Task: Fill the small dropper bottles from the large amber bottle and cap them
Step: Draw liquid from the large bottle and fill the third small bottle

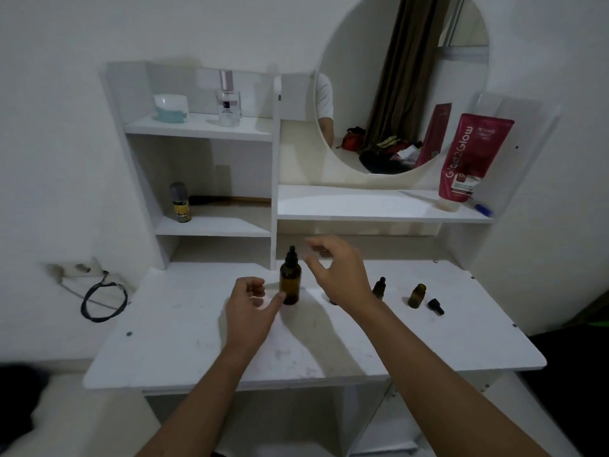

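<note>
White tabletop [184, 341], scuffed, carries everything. Near to far: both bare forearms reach in from the bottom edge. Large amber bottle [290, 285] stands upright mid-table, black dropper cap on; contents not readable through the dark glass. Left hand [248, 306] sits just left of it, fingers loosely curled, thumb tip at or touching the bottle's lower side, holding nothing. Right hand [339, 272] hovers just right of the bottle's neck, raised off the table, fingers and thumb spread and curved, holding nothing, apart from the cap.

Right of that wrist: capped small dropper bottle [379, 287] upright; further right an uncapped small bottle [417, 295] upright, with its loose black dropper cap [435, 306] lying on its side just beside it. Fill levels cannot be told. A dark object shows partly behind the right wrist, unclear.

Behind: shelf unit with yellow-labelled spray can [180, 202] on the lower left shelf, white jar [171, 108] and clear perfume bottle [228, 98] on the top shelf. Pink tube [471, 156] leans on the right ledge beside the round mirror [402, 77]. Wall socket and black cable [103, 300] sit left of the table.
</note>
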Action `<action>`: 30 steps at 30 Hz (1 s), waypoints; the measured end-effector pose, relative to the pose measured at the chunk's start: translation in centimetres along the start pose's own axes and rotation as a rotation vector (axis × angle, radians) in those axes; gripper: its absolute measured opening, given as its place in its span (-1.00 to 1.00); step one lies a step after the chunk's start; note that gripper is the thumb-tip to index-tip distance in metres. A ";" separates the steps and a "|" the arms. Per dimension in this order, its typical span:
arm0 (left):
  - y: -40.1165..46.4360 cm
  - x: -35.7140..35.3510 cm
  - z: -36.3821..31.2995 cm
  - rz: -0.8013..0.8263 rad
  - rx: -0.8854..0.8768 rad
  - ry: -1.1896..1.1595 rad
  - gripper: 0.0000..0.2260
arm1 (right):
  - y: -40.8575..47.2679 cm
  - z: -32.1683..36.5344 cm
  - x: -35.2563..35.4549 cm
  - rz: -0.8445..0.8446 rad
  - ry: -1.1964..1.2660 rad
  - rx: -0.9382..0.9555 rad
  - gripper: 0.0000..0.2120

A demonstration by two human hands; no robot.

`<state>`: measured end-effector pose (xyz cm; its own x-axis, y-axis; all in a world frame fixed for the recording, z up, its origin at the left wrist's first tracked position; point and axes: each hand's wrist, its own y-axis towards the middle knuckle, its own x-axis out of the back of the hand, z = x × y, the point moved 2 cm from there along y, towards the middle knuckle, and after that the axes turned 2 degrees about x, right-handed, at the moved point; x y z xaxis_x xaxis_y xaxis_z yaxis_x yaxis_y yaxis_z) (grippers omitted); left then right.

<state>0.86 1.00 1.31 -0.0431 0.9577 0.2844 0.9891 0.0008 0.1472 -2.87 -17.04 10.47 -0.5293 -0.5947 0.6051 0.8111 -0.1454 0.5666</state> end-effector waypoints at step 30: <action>1.9 -2.3 1.1 0.187 -0.074 0.222 -0.56 | 3.4 1.7 -1.6 0.093 0.267 -0.255 -0.94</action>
<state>2.94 -0.85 -0.07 0.1008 0.8528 0.5124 0.9703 -0.1981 0.1388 0.32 -15.20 12.37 -0.3940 -0.7952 0.4610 0.9065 -0.2533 0.3379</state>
